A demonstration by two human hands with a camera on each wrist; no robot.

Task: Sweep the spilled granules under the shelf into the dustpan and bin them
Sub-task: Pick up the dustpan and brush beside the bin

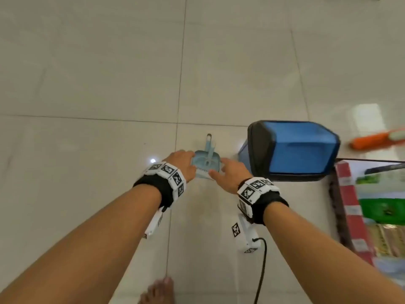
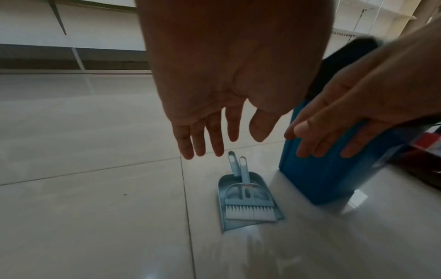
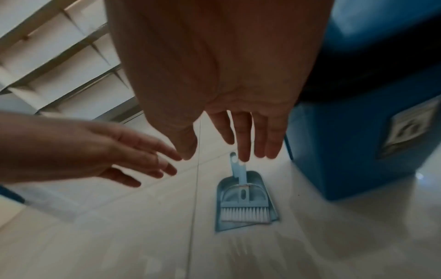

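Both the left hand (image 1: 183,163) and right hand (image 1: 232,175) hover wide, empty, above the dustpan (image 2: 248,203) on the floor, the bin (image 1: 293,150) at three o'clock. Best: take brush (image 2: 249,207) and pan by their separate handles.

Light blue-grey plastic dustpan (image 2: 224,190); matching blue-grey hand brush (image 2: 248,198) with white bristles (image 2: 249,212). Blue plastic bin (image 1: 300,148) with black rim and a pale label on one side. Pale beige glossy floor tiles (image 1: 109,73) with thin dark grout lines. Black wrist straps (image 1: 162,189) carrying white blocks printed with black-and-white square code patterns.
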